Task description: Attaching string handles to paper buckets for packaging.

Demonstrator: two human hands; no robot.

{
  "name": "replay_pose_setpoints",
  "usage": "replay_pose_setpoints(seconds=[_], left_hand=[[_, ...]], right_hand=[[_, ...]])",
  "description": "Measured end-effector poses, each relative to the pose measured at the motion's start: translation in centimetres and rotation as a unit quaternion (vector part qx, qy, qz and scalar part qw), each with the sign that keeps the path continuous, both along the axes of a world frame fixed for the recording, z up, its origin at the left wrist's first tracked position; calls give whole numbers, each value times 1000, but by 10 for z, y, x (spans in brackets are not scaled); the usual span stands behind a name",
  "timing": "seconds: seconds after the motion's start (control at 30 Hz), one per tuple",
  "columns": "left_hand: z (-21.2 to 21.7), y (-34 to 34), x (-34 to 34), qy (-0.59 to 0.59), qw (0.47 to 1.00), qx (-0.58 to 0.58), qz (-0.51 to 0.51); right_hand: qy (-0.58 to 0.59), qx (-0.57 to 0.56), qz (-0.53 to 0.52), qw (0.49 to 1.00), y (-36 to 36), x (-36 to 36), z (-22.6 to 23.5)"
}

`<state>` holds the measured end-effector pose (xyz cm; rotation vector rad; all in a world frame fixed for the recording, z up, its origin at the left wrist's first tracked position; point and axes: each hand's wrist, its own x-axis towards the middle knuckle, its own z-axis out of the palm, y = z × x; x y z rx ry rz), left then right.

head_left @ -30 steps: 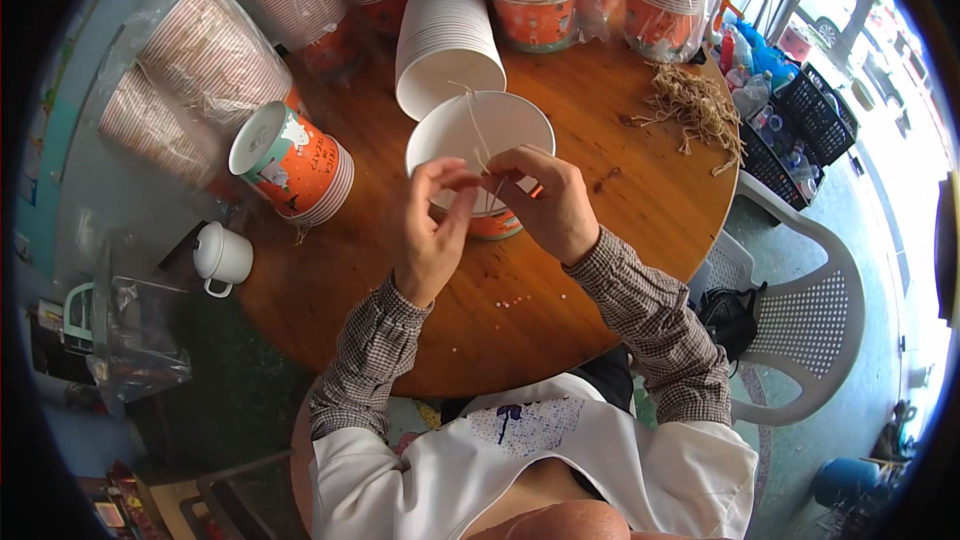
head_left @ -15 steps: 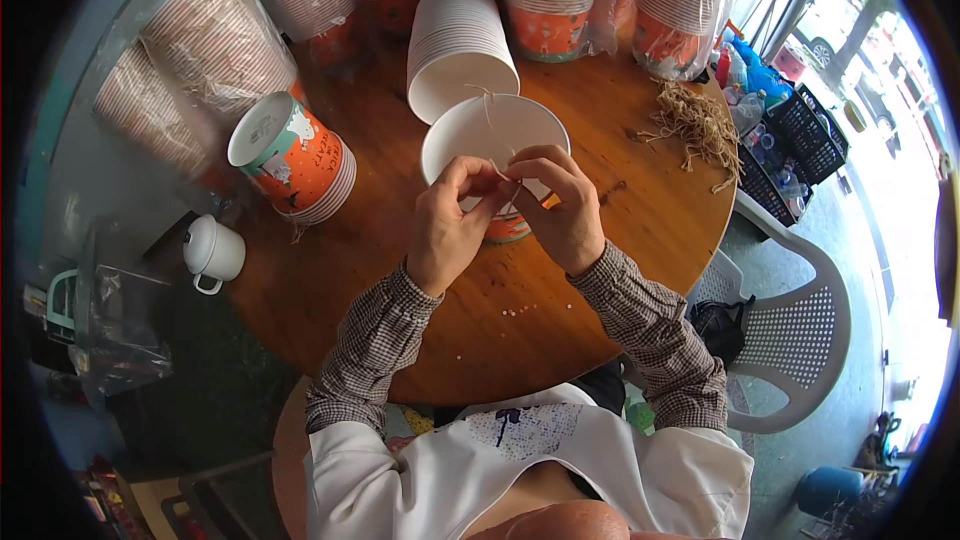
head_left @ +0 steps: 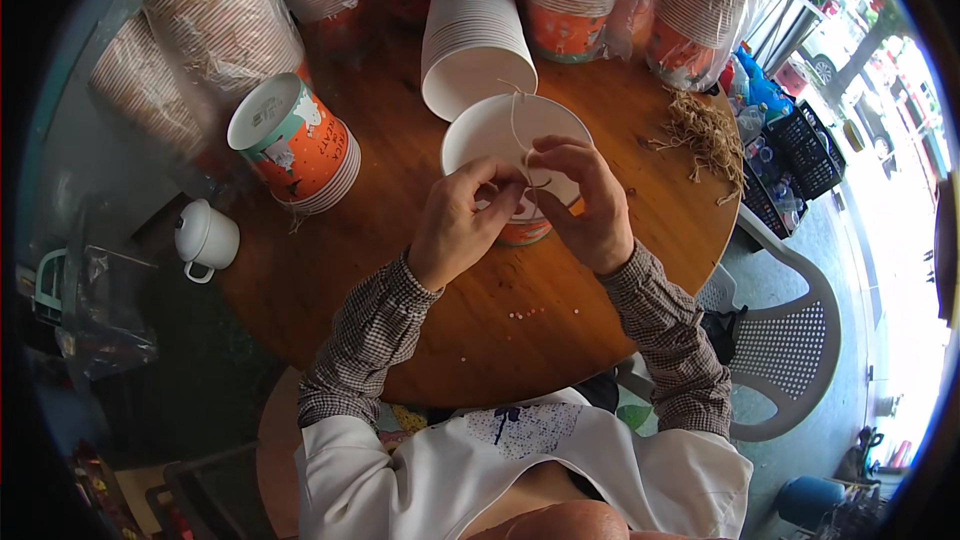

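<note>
A white-lined paper bucket [head_left: 462,140] with an orange outside stands upright on the round wooden table. From its far rim a thin pale string [head_left: 515,120] runs toward me across the mouth. My left hand [head_left: 462,225] pinches this string over the near rim between thumb and forefinger. My right hand [head_left: 595,208] works beside it, fingers curled on the string, with a small gap showing between fingertips and thumb. A little loop sits between the two hands; its exact path is too fine to make out. The bucket's near side is partly behind my hands.
Nested white buckets [head_left: 478,45] lie tipped behind. At left are a stack of orange-and-green buckets [head_left: 305,155] and a white lidded mug [head_left: 207,240]. Bagged bucket stacks [head_left: 225,15] line the back. A bundle of strings [head_left: 695,135] lies right, near a plastic chair [head_left: 790,340].
My right hand's fingers have spread from the left hand's fingertips and raised a little, opening a loop in the string. The whole view has shifted slightly.
</note>
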<state>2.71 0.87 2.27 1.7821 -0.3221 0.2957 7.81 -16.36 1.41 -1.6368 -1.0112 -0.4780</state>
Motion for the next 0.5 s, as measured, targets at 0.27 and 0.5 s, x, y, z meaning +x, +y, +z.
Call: replay_pose_setpoints(seconds=[0.27,0.5], left_hand=[[3,2,-3,11,1000,10,-7],[3,3,-4,2,1000,17,-13]], right_hand=[[61,-79,-53,994,-12,-9,23],[60,-118,-102,986,-20,-14,26]])
